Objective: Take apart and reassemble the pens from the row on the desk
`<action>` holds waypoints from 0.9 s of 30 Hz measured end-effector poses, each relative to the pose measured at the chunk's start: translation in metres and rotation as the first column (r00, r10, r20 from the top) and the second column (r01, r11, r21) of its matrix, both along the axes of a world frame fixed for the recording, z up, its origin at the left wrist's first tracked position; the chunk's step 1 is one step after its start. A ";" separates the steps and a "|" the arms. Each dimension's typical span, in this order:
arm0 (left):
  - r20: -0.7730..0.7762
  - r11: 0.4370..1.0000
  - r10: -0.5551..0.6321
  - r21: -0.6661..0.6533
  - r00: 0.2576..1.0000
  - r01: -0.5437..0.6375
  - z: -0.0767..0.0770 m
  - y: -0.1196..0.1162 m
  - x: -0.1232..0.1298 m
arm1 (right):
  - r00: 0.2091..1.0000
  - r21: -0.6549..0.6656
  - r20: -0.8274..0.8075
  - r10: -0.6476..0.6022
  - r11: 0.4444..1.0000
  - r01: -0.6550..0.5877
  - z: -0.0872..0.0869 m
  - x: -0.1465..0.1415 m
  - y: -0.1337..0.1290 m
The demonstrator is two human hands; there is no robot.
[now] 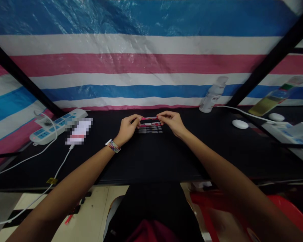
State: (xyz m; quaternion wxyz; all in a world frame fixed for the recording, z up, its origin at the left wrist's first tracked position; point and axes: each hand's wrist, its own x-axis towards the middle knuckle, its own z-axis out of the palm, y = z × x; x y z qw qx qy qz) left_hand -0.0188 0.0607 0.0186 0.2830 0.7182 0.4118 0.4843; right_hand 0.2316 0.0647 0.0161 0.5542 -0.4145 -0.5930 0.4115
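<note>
A pen (150, 118) with red ends and a clear middle lies crosswise between my hands. My left hand (128, 127) pinches its left end, and my right hand (173, 122) pinches the right end between thumb and fingers. Just nearer to me, another red pen (151, 124) lies parallel to it. Below that, several dark pens with clear barrels (150, 129) form a neat row on the black table (156, 154). The left ends of some pens are partly hidden by my left fingers. On my left wrist is a multicoloured woven band.
At the left are a white power strip (45, 132), a blurred-out phone (80, 131) and its white cable (63, 163). A white-labelled bottle (213, 95) stands at the back right, near a white rounded object (240, 124) and a tilted bottle of yellowish liquid (267, 102). Striped sheeting hangs behind.
</note>
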 end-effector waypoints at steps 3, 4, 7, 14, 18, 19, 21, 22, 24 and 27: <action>0.031 0.999 0.012 -0.030 0.999 -0.011 -0.001 0.000 0.001 | 0.999 -0.007 -0.026 0.018 1.000 -0.018 0.001 -0.002 -0.002; 0.043 0.999 0.007 -0.031 0.999 -0.006 -0.001 0.001 0.001 | 0.999 -0.014 -0.043 0.022 1.000 -0.022 0.000 -0.002 -0.002; 0.131 0.999 -0.033 -0.027 0.991 0.037 0.000 0.002 0.002 | 0.994 -0.045 -0.107 0.011 0.999 -0.016 -0.001 -0.003 -0.002; 0.138 0.992 -0.063 -0.097 0.989 0.076 -0.001 0.006 0.000 | 0.977 -0.131 -0.214 0.003 0.991 -0.032 -0.004 -0.003 0.000; 0.174 0.988 -0.101 -0.094 0.980 0.119 -0.001 0.006 -0.001 | 0.967 -0.136 -0.253 -0.011 0.990 -0.024 -0.004 -0.004 -0.002; 0.146 0.990 -0.098 -0.089 0.985 0.111 -0.001 0.006 -0.002 | 0.965 -0.140 -0.260 -0.011 0.990 -0.026 -0.004 -0.004 -0.002; 0.081 0.992 -0.080 -0.089 0.993 0.087 0.000 0.005 -0.003 | 0.963 -0.145 -0.271 -0.007 0.989 -0.034 -0.004 -0.004 -0.002; 0.064 0.993 -0.073 -0.089 0.995 0.079 0.000 0.005 -0.003 | 0.961 -0.146 -0.275 -0.006 0.989 -0.036 -0.004 -0.004 -0.002; 0.073 0.994 -0.073 -0.070 0.995 0.078 0.001 0.005 -0.004 | 0.958 -0.144 -0.286 -0.018 0.989 -0.025 -0.004 -0.004 -0.001; 0.062 0.996 -0.076 -0.043 0.995 0.078 0.003 0.004 -0.005 | 0.954 -0.148 -0.297 -0.039 0.989 -0.006 -0.005 -0.004 0.000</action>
